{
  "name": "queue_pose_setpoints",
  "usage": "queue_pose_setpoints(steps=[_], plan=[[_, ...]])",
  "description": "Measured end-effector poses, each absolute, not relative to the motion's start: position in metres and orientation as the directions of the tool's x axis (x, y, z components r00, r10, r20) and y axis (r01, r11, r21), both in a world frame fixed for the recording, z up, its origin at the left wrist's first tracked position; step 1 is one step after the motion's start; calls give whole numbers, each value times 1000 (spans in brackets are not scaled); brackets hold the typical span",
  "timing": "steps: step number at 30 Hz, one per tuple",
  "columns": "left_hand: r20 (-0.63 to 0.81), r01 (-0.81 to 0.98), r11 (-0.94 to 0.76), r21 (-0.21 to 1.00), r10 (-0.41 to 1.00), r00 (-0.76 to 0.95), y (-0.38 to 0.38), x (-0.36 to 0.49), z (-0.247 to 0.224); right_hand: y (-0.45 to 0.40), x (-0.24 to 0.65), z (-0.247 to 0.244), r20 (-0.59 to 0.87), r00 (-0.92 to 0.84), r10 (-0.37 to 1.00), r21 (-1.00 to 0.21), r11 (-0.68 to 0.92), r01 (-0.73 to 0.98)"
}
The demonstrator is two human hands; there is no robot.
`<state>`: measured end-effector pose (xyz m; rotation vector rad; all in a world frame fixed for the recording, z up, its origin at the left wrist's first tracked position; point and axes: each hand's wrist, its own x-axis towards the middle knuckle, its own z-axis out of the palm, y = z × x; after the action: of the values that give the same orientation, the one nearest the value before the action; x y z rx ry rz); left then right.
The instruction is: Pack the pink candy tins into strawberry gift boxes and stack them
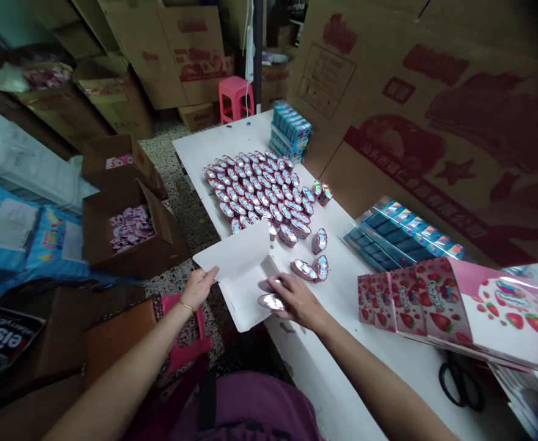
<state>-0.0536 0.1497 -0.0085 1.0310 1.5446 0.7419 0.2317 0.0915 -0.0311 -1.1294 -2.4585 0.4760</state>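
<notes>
An open white carton (243,293) with its lid flap raised lies at the near edge of the white table. My left hand (199,286) pinches the left side of its flap. Over the carton's right side, my right hand (296,300) is closed on oval silver-topped packs (272,301); its fingertips are partly hidden. Many similar oval packs (262,184) stand in rows beyond the carton. A few loose ones (303,268) are just past my right hand.
Pink strawberry cartons (438,300) and black scissors (460,383) lie on the right. Blue packs (406,229) lean by a large cardboard box (388,110). More blue packs (289,131) are stacked at the back. Open boxes (133,229) and a pink stool (235,95) stand on the floor.
</notes>
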Motion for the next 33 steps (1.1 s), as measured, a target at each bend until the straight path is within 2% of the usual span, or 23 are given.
queue_pose_setpoints(steps=[2,5,7,8,10,11,12,13,14,15,17,19,22,24,26,27,29,30,31,33], plan=[[-431,250,427,869,901,-44,151,-54,-6,131,210,-39,121,-777,617,-403,746,530],[-435,282,426,860,900,-35,154,-54,-4,172,197,-64,5,-876,483,-290,839,461],[-445,270,435,859,895,-29,154,-54,-5,174,207,-76,0,-856,516,-239,832,501],[-448,251,440,862,894,-28,154,-54,-6,168,216,-79,22,-808,588,-227,790,569],[-451,201,447,872,892,-28,154,-54,-9,147,240,-82,105,-540,835,-233,548,803],[-450,178,447,876,893,-27,154,-54,-10,135,252,-82,139,-301,943,-258,328,909],[-449,161,447,880,893,-28,154,-54,-11,126,262,-84,146,-26,989,-295,68,953],[-448,150,447,882,894,-31,154,-54,-12,119,269,-86,116,225,967,-329,-176,928],[-446,146,446,883,894,-31,153,-54,-12,115,273,-89,62,404,913,-348,-360,866],[-445,148,444,884,895,-31,153,-53,-12,115,274,-93,-2,500,866,-350,-469,811],[-441,171,440,882,897,-36,153,-52,-10,122,268,-102,-80,531,844,-322,-525,788],[-438,198,437,877,898,-42,153,-51,-7,132,261,-108,-65,459,886,-275,-458,845],[-437,229,435,871,898,-44,153,-50,-5,137,265,-109,-76,256,964,-226,-267,937],[-424,235,420,877,905,-33,153,-52,-7,130,278,-98,-76,148,986,-261,-163,952],[-408,235,400,886,913,-12,154,-54,-11,118,290,-78,2,38,999,-333,-35,942],[-402,237,391,889,916,-3,154,-55,-12,112,292,-66,52,-66,996,-369,80,926],[-393,246,378,892,919,11,154,-56,-15,105,286,-42,101,-377,921,-409,384,828],[-390,248,374,894,921,16,155,-57,-15,104,278,-32,88,-541,836,-414,525,744],[-387,246,371,895,922,17,155,-57,-15,105,267,-26,58,-680,731,-411,638,651],[-388,246,371,896,922,21,155,-56,-13,114,245,-25,-24,-844,535,-385,775,502]])
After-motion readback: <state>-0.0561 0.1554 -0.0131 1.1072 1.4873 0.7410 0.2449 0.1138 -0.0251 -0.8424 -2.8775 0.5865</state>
